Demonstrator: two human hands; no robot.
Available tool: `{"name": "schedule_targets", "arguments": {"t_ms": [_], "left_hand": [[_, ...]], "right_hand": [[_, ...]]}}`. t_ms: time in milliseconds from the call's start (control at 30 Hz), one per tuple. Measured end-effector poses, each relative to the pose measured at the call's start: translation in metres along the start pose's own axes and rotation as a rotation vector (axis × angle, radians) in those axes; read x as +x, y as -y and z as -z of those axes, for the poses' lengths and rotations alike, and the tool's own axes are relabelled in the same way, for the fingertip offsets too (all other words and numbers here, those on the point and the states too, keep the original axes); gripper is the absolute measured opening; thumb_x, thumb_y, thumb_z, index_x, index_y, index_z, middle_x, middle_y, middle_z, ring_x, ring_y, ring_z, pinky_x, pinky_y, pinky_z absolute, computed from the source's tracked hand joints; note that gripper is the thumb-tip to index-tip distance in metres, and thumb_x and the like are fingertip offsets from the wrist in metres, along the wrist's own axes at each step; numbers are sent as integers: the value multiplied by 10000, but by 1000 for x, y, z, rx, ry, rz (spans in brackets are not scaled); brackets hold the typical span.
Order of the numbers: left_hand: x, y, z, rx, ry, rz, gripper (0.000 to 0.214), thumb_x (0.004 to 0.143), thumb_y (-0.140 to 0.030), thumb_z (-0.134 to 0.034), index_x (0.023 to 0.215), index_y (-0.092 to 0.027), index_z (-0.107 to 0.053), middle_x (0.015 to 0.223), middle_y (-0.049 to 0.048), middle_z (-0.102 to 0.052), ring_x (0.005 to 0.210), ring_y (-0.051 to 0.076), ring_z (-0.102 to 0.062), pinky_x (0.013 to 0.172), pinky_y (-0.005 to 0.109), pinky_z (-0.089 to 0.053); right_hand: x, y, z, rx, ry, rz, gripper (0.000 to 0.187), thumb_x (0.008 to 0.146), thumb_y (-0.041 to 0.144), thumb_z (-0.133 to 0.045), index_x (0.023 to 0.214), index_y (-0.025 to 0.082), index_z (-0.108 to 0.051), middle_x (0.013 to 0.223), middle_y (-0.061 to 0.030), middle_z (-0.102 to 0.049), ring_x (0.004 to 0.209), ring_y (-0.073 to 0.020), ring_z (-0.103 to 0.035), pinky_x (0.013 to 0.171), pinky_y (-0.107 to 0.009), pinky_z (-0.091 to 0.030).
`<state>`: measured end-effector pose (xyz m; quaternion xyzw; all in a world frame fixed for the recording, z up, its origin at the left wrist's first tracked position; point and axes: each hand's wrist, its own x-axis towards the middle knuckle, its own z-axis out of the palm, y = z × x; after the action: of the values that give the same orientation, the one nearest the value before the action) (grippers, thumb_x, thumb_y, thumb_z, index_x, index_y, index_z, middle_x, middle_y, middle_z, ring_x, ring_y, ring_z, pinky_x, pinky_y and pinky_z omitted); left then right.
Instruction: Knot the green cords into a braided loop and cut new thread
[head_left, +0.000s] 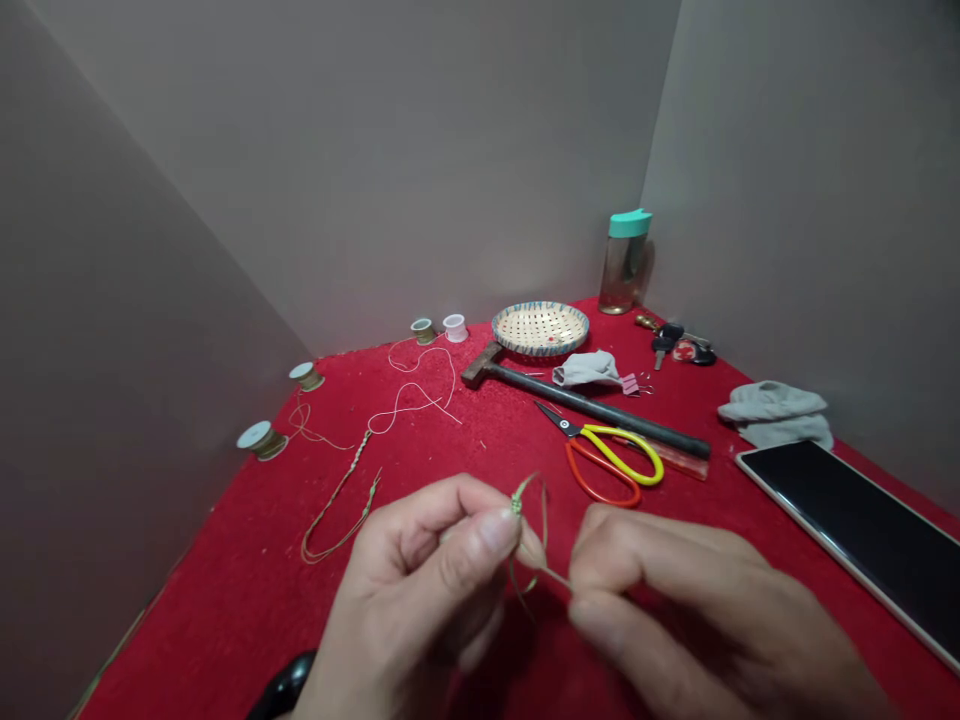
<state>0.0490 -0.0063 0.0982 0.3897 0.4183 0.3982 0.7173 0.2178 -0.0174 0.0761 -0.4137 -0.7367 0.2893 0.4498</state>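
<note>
Left hand (427,590) pinching a knotted green cord (525,510) at its small knot between thumb and forefinger, right hand (675,610) pinched shut on the cord's loose end just beside it, cord looped between both hands above the red cloth (465,430), scissors (611,462) beyond

scissors (609,462), a hammer (592,405), a woven dish (540,350), keys (679,346) and a tablet (855,520) lie on the red mat (225,600).

A single head-worn camera looks forward and down across a red-covered table (495,445); it faces a corner of grey walls (375,150); the left hand (420,600) and right hand (690,620) sit close under the lens at the bottom edge; a bottle (625,265) stands farthest off.
</note>
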Motion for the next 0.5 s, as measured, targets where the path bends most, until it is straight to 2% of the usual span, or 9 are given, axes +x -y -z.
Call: {"name": "schedule_targets", "arguments": {"t_ms": [133,233,367,500], "left_hand": [[-2,0,1,-109,21,51,246,842,-323,-728,693,-164,-616,482,-108,-258,429,39,-119,407,163,-148],[-7,3,3,-118,61,83,265,861,-350,-701,695,-155,-634,488,-104,-240,425,39,-100,408,178,-125],[-10,3,1,-94,49,88,294,831,-427,-715,747,-150,-668,511,-99,-236,443,45,-123,426,193,-133],[-9,0,-2,-17,52,82,229,845,-359,-719,734,-170,-653,457,-105,-262,411,40,-141,406,186,-127]], "right_hand": [[1,3,3,41,-17,-132,233,906,170,-483,679,215,-512,600,48,-575,513,-91,-554,502,-161,-465],[-4,4,2,67,3,-116,224,927,175,-465,715,220,-526,629,61,-583,540,-78,-569,521,-139,-469],[-10,2,2,38,-11,-108,209,935,171,-478,741,229,-532,654,81,-601,559,-63,-587,513,-118,-457],[-15,-1,2,-57,-76,-65,198,917,185,-490,734,242,-541,607,87,-583,514,-73,-577,519,-148,-463]]}}
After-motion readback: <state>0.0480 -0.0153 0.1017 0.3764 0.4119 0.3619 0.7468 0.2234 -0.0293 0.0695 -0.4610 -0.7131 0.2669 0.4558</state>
